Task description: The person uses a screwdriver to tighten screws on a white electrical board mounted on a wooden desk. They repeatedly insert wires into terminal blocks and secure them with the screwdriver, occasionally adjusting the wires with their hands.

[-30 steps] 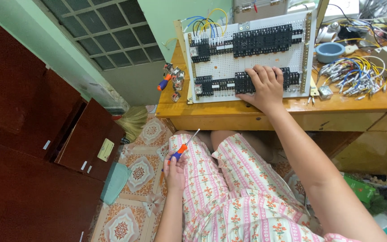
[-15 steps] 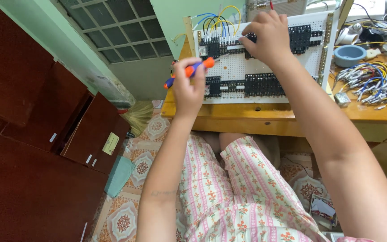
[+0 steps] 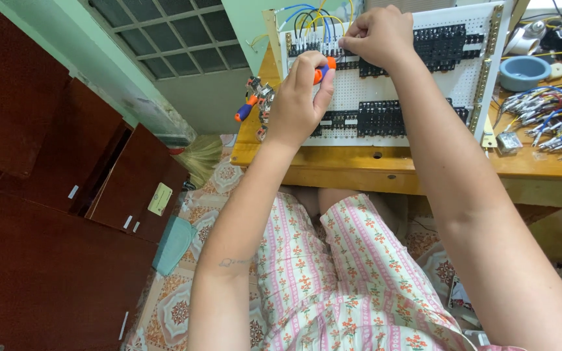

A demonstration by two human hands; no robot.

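Two hands work at the upper row of black terminal blocks [image 3: 385,49] on a white perforated panel [image 3: 417,84] propped on the wooden bench [image 3: 535,166]. Left hand [image 3: 297,101] is curled tight around an orange-and-blue screwdriver [image 3: 323,68], its handle poking out between thumb and forefinger, tip hidden toward the blocks. Right hand [image 3: 378,36] pinches closed at the wired terminals just beside it; what it grips is hidden.

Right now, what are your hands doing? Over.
Left hand gripping orange screwdriver at top terminal row. Right hand pinching there. White panel unobstructed.
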